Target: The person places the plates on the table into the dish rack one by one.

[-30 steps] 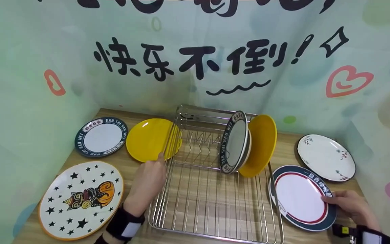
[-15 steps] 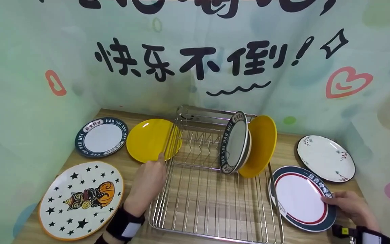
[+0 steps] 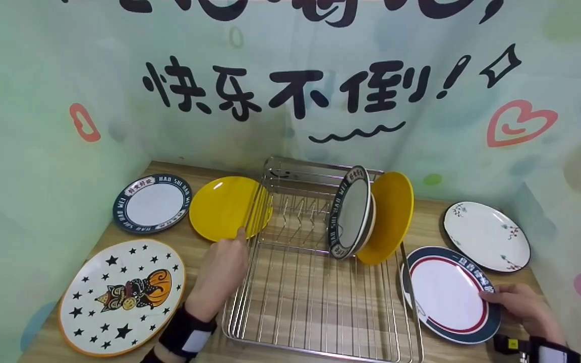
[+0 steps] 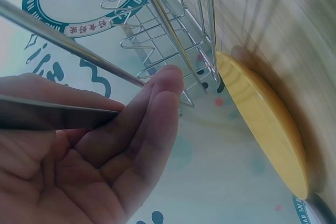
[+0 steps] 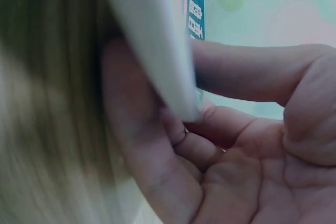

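Note:
In the head view, my left hand (image 3: 222, 264) is at the left side of a wire dish rack (image 3: 321, 302). The left wrist view shows its thumb and fingers pinching a dark flat bar (image 4: 58, 116), which seems part of the rack. My right hand (image 3: 520, 305) pinches the right rim of a white plate with a dark blue border and red ring (image 3: 449, 295), beside the rack. Its thumb lies on top and its fingers underneath. Standing on edge in the rack are a blue-rimmed plate (image 3: 353, 212) and a yellow plate (image 3: 394, 217), with another dish partly hidden between them.
On the left lie a blue-rimmed plate (image 3: 152, 204), a yellow plate (image 3: 225, 209) partly behind the rack wires, and a large star-patterned plate (image 3: 119, 297). An oval floral plate (image 3: 484, 234) lies at the right. A printed cloth (image 3: 290, 136) encloses the wooden table (image 3: 205, 348).

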Motion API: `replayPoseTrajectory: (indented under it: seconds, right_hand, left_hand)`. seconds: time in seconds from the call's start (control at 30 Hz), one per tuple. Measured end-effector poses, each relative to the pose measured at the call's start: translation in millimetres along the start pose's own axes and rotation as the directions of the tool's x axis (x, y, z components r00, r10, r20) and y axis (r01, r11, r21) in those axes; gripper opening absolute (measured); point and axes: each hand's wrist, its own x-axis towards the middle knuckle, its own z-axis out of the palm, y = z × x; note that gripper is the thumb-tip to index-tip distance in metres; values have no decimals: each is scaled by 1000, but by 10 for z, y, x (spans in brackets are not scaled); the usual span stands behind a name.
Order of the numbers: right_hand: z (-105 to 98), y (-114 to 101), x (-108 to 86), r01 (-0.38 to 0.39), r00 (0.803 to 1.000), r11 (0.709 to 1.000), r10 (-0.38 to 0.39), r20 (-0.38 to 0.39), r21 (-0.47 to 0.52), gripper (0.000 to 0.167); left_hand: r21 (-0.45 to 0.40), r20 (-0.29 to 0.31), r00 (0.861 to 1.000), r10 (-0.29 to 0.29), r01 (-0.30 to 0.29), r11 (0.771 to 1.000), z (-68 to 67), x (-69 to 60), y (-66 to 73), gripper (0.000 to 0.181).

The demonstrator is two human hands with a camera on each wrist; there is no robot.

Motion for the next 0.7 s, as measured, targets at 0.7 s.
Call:
replayPoseTrajectory:
  seconds: [0.7]
  right_hand:
    - [56,-35,-29,64,998,997,-64,12,52,25]
  left_hand:
    - [39,-19,1000,18,-17,999,9,7,-5,35]
